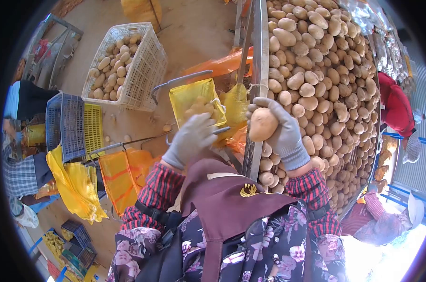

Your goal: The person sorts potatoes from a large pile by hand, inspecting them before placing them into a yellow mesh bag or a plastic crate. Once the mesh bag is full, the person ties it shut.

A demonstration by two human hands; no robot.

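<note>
Maroon apron [222, 197] nearest the lens, above plaid sleeves. Right hand [281, 131], grey-gloved, fingers wrapped around one potato [262, 124], held at the rail of the sorting bench [260, 56]. Left hand [191, 138] blurred, fingers loosely spread, empty, over the yellow mesh bag [194, 98]. Judged step: bagging a picked potato. Next: carry across, release into bag mouth.

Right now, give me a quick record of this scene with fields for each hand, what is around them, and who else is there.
right hand: gloved, grip closed on a potato
left hand: gloved, blurred, over the yellow bag
bag: open, potatoes inside
table: heaped with potatoes
crate: white, part full of potatoes, on the floor
others: person in red across the table
</note>
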